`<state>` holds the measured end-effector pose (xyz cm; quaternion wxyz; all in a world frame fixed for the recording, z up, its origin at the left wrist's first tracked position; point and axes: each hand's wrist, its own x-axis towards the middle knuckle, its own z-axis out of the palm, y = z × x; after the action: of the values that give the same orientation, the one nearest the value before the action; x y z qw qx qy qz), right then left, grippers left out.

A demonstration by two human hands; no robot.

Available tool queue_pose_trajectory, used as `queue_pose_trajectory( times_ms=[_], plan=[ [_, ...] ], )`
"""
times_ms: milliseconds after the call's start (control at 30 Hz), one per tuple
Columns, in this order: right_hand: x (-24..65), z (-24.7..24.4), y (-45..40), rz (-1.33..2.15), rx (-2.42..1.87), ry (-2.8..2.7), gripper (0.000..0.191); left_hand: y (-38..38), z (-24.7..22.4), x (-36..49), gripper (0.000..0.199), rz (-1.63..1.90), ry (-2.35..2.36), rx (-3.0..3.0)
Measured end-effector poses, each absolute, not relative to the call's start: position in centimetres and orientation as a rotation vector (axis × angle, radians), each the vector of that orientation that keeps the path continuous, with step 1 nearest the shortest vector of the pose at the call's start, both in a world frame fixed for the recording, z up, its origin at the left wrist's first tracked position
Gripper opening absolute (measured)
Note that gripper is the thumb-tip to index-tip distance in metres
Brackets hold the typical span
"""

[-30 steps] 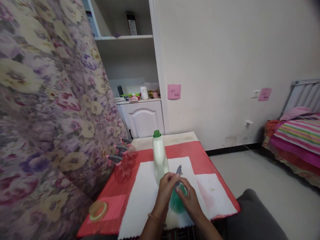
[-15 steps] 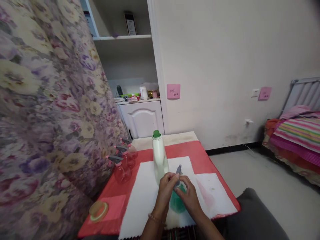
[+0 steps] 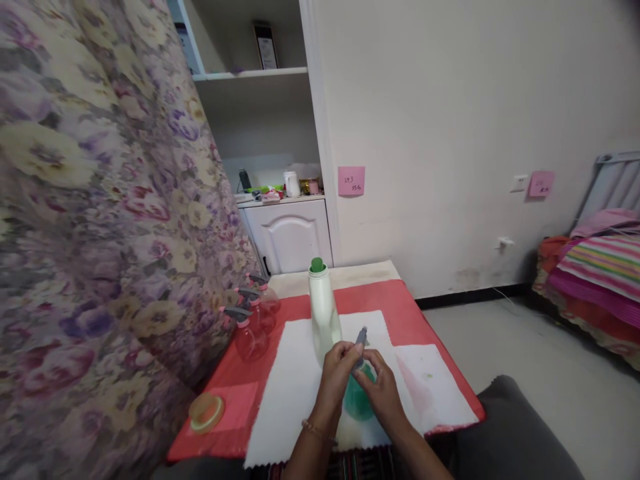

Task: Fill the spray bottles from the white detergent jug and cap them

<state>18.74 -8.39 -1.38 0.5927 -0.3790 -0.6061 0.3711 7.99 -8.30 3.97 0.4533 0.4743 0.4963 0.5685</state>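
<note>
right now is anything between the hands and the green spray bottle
Nothing visible blocks the green spray bottle: the left hand grips its grey spray head, the right hand is just below that. The tall pale bottle stands beyond the left hand, not between.

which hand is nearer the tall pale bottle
Left. The left hand is just in front of the tall pale bottle, overlapping its lower part in view; the right hand is farther right, at the green spray bottle's neck.

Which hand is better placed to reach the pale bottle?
Probably the left hand: it is nearer the pale bottle. The right hand is farther, at the right of the green bottle.
</note>
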Motion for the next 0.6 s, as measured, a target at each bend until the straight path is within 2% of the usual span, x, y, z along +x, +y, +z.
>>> queue_pose_trajectory(
  times_ms=[200, 400, 533, 600],
  plan=[
    [20.2, -5.8, -9.0, 0.934, -0.922, -1.448, 0.069, -9.1, 3.4, 7.6, 0.040, 1.407, 1.234, 1.184],
    [21.2, -10.1, -9.5, 0.941, -1.011, -1.501, 0.083, -11.2, 0.1, 5.9, 0.047, 1.417, 1.358, 1.262],
    [21.5, -11.2, -9.7, 0.943, -1.004, -1.540, 0.080, -12.2, -3.8, 5.2, 0.042, 1.330, 1.318, 1.386],
    [21.7, -11.5, -9.8, 0.948, -1.014, -1.556, 0.077, -12.6, -5.2, 5.4, 0.054, 1.251, 1.358, 1.405]
  ],
)
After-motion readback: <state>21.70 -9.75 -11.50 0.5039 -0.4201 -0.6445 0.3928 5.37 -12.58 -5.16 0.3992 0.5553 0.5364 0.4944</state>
